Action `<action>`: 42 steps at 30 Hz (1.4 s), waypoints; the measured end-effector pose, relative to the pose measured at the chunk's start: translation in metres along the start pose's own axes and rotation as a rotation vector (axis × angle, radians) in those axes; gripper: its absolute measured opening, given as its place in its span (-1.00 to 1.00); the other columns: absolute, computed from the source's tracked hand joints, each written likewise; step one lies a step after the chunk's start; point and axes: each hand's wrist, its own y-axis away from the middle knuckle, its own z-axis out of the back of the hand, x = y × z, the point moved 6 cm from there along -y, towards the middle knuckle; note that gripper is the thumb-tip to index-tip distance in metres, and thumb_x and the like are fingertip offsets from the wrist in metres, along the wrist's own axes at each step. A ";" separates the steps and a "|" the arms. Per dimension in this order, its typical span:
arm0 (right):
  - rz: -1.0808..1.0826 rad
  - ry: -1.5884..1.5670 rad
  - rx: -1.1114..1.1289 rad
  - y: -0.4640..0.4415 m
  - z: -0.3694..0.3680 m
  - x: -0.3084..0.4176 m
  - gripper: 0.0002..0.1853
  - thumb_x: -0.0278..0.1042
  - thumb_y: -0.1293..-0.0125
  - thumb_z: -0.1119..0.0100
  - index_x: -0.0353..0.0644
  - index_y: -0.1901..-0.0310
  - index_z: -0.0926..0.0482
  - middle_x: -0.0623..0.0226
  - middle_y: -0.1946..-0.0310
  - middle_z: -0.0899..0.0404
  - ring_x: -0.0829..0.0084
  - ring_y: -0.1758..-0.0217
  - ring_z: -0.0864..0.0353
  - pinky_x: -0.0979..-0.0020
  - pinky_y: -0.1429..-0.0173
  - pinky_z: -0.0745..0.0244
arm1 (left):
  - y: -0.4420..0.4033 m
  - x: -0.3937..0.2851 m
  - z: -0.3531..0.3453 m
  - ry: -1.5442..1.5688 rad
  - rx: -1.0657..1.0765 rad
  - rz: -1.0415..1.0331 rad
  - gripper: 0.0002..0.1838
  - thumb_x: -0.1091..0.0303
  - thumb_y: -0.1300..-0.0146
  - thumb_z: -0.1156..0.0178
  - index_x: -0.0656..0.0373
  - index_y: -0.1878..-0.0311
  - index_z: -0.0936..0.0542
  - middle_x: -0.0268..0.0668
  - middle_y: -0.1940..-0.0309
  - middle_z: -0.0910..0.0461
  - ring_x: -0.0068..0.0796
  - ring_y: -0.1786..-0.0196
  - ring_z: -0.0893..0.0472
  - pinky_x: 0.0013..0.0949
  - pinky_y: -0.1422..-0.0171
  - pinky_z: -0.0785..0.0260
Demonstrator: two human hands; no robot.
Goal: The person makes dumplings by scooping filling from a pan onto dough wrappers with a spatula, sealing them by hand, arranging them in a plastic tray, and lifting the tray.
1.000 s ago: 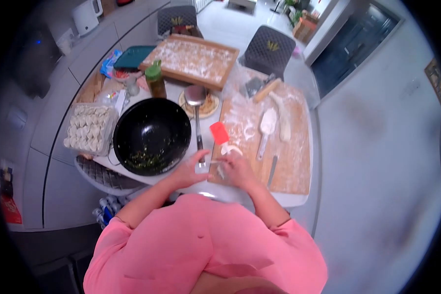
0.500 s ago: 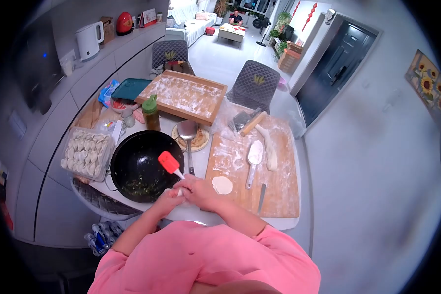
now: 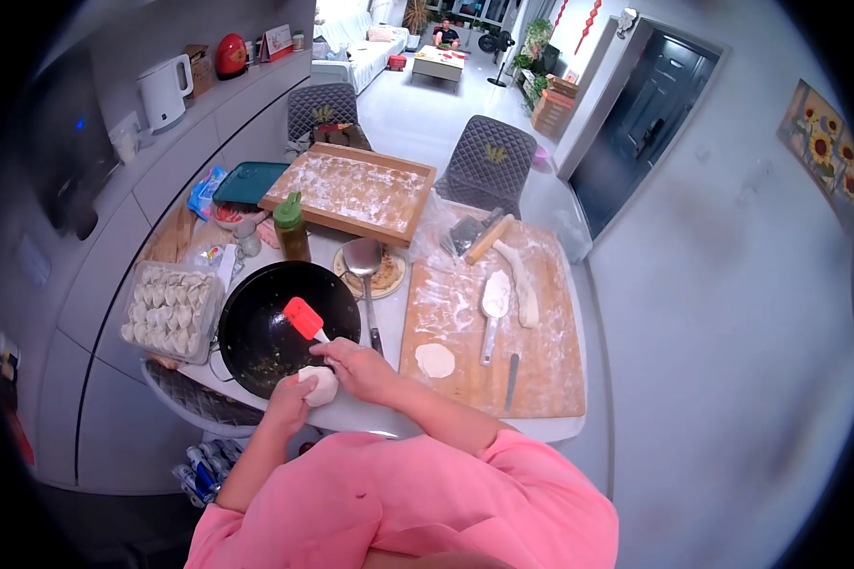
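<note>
My left hand [image 3: 288, 406] is closed on a white dough wrapper [image 3: 321, 387] at the near edge of the table. Close by on its right, my right hand [image 3: 362, 372] grips a spatula [image 3: 304, 319] with a red head and a pale handle. The red head hangs over the black wok [image 3: 249, 318], which has bits of chopped green filling low on its inner side. Another round wrapper [image 3: 435, 360] lies flat on the floured wooden board [image 3: 446, 394]. Whether the wrapper in my left hand contains filling, I cannot tell.
Left of the wok stands a clear box of dumplings [image 3: 171, 308]. A metal turner [image 3: 362, 258] rests over flatbreads, near a green-capped bottle [image 3: 291, 232]. The board bears a flour scoop [image 3: 493, 299], knife [image 3: 512, 379], dough rope [image 3: 522, 284] and rolling pin [image 3: 490, 240]. A person [image 3: 446, 36] sits far back.
My hands have moved apart, the left one shifting left and down, so the wrapper shows more. The spatula's red head has moved left, further over the wok. The camera view has shifted slightly.
</note>
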 end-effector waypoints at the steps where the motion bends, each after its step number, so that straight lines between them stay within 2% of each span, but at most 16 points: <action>1: -0.028 -0.034 -0.034 -0.001 0.006 0.002 -0.68 -0.56 -0.24 0.07 -0.13 -0.02 -0.48 0.15 0.19 -0.50 0.15 0.14 -0.55 0.29 0.04 -0.45 | 0.007 -0.006 0.001 0.088 0.021 -0.006 -0.68 0.41 -0.28 -0.01 0.34 -0.05 -0.47 -0.22 0.06 -0.56 -0.40 0.03 -0.56 -0.34 -0.12 -0.37; 3: -0.091 -0.066 -0.035 -0.006 0.007 -0.005 -0.59 -0.57 -0.28 0.13 -0.09 -0.18 -0.31 0.17 0.24 -0.50 0.17 0.16 -0.55 0.29 0.06 -0.44 | 0.021 -0.020 0.006 0.209 0.030 -0.019 -0.66 0.39 -0.29 0.00 0.36 -0.08 -0.44 -0.12 -0.01 -0.54 -0.27 -0.03 -0.55 -0.25 -0.17 -0.37; 7: -0.212 -0.084 -0.001 -0.017 0.000 -0.026 -0.51 -0.55 -0.32 0.22 -0.07 -0.28 -0.05 0.17 0.30 -0.49 0.14 0.20 -0.55 0.26 0.07 -0.42 | 0.031 -0.027 0.037 0.379 -0.032 -0.030 -0.60 0.43 -0.28 0.05 0.37 -0.16 -0.36 -0.08 -0.02 -0.52 -0.17 -0.07 -0.54 -0.14 -0.22 -0.34; 10: -0.265 -0.031 -0.001 -0.033 -0.006 -0.049 -0.50 -0.53 -0.27 0.18 -0.11 -0.25 -0.03 0.14 0.34 -0.47 0.20 0.26 -0.54 0.25 0.10 -0.42 | 0.024 -0.023 0.067 0.463 -0.110 -0.033 -0.57 0.37 -0.32 0.12 0.37 -0.21 -0.32 -0.05 -0.12 -0.46 -0.16 -0.17 -0.47 -0.10 -0.32 -0.23; 12: -0.203 0.007 -0.022 -0.042 -0.012 -0.071 -0.58 -0.51 -0.31 0.20 -0.12 -0.20 -0.10 0.19 0.39 -0.47 0.31 0.39 -0.50 0.26 0.23 -0.44 | 0.032 -0.030 0.079 0.486 -0.248 -0.015 -0.56 0.34 -0.34 0.15 0.36 -0.23 -0.31 -0.06 -0.17 -0.42 -0.17 -0.21 -0.44 -0.11 -0.36 -0.19; 13: -0.181 0.032 -0.012 -0.049 -0.008 -0.070 -0.64 -0.48 -0.34 0.21 -0.12 -0.16 -0.13 0.22 0.42 -0.48 0.31 0.42 -0.50 0.27 0.27 -0.43 | 0.040 -0.042 0.079 0.392 -0.178 -0.073 -0.56 0.34 -0.34 0.13 0.36 -0.23 -0.30 -0.05 -0.16 -0.43 -0.18 -0.21 -0.43 -0.12 -0.36 -0.19; 15: -0.227 0.227 0.150 -0.059 -0.007 -0.067 -0.72 -0.46 -0.31 0.12 -0.10 -0.06 -0.28 0.25 0.41 -0.56 0.29 0.39 -0.56 0.29 0.24 -0.44 | 0.051 -0.047 0.090 0.588 -0.130 -0.143 -0.56 0.34 -0.35 0.10 0.41 -0.21 -0.29 0.00 -0.14 -0.44 -0.13 -0.18 -0.46 -0.13 -0.34 -0.23; 19: -0.212 0.582 0.366 -0.090 -0.016 -0.079 -0.78 -0.40 -0.18 -0.01 -0.05 0.15 -0.57 0.11 0.30 -0.62 0.10 0.16 -0.60 0.14 0.12 -0.47 | 0.067 -0.050 0.112 0.581 -0.276 -0.154 -0.54 0.36 -0.32 0.09 0.46 -0.20 -0.26 0.04 -0.14 -0.41 -0.10 -0.18 -0.45 -0.15 -0.31 -0.25; 20: -0.156 0.691 0.382 -0.098 -0.022 -0.080 -0.80 -0.41 -0.12 -0.04 -0.05 0.23 -0.61 0.15 0.33 -0.63 0.14 0.19 -0.62 0.17 0.16 -0.50 | 0.069 -0.044 0.121 0.599 -0.277 -0.158 -0.56 0.35 -0.33 0.09 0.44 -0.20 -0.27 0.02 -0.11 -0.44 -0.12 -0.17 -0.47 -0.15 -0.30 -0.27; 23: -0.047 0.935 0.499 -0.124 -0.046 -0.088 -0.84 -0.40 -0.03 -0.09 -0.09 0.37 -0.66 0.20 0.39 -0.65 0.20 0.24 -0.66 0.20 0.21 -0.55 | 0.084 -0.036 0.143 0.639 -0.354 -0.152 -0.58 0.35 -0.35 0.11 0.42 -0.19 -0.29 -0.02 -0.09 -0.47 -0.14 -0.15 -0.48 -0.15 -0.29 -0.30; 28: -0.124 1.092 0.667 -0.173 -0.051 -0.105 -0.80 -0.34 -0.12 -0.10 -0.09 0.26 -0.67 0.16 0.23 -0.65 0.24 0.12 -0.66 0.27 0.09 -0.56 | 0.098 -0.027 0.171 0.714 -0.400 -0.195 -0.55 0.35 -0.31 0.04 0.46 -0.18 -0.27 0.05 -0.11 -0.41 -0.07 -0.17 -0.44 -0.11 -0.28 -0.26; 29: -0.040 1.148 0.631 -0.182 -0.053 -0.115 -0.83 -0.38 -0.09 -0.05 -0.03 0.37 -0.67 0.22 0.34 -0.66 0.21 0.22 -0.66 0.25 0.20 -0.56 | 0.100 -0.026 0.174 0.719 -0.406 -0.195 -0.55 0.35 -0.31 0.04 0.46 -0.18 -0.27 0.05 -0.11 -0.41 -0.07 -0.17 -0.44 -0.11 -0.28 -0.26; 34: -0.050 1.155 0.869 -0.182 -0.078 -0.139 -0.83 -0.37 -0.08 -0.14 -0.06 0.28 -0.67 0.22 0.25 -0.66 0.24 0.12 -0.65 0.28 0.09 -0.56 | 0.108 -0.029 0.171 0.713 -0.388 -0.186 -0.57 0.40 -0.30 0.05 0.47 -0.17 -0.28 0.07 -0.12 -0.40 -0.05 -0.20 -0.41 -0.10 -0.33 -0.22; 38: 0.133 0.740 1.011 -0.156 -0.112 -0.129 -0.79 -0.33 -0.04 -0.11 0.06 0.28 -0.69 0.24 0.32 -0.65 0.20 0.20 -0.63 0.26 0.17 -0.52 | 0.106 -0.024 0.178 0.746 -0.388 -0.189 -0.60 0.35 -0.35 0.11 0.42 -0.16 -0.32 0.03 -0.07 -0.47 -0.14 -0.15 -0.49 -0.17 -0.26 -0.31; 41: 0.072 0.671 1.021 -0.150 -0.125 -0.126 -0.80 -0.31 -0.06 -0.18 0.07 0.24 -0.68 0.32 0.44 -0.64 0.32 0.28 -0.64 0.36 0.21 -0.49 | 0.103 -0.025 0.181 0.757 -0.414 -0.203 -0.59 0.36 -0.34 0.11 0.43 -0.16 -0.32 0.04 -0.08 -0.46 -0.13 -0.14 -0.49 -0.16 -0.27 -0.31; 42: -0.071 0.566 1.048 -0.149 -0.128 -0.129 -0.80 -0.35 -0.09 -0.17 0.03 0.23 -0.68 0.35 0.48 -0.61 0.41 0.36 -0.60 0.41 0.25 -0.46 | 0.102 -0.027 0.182 0.766 -0.393 -0.206 -0.58 0.38 -0.33 0.10 0.46 -0.17 -0.29 0.08 -0.11 -0.41 -0.08 -0.18 -0.43 -0.13 -0.32 -0.25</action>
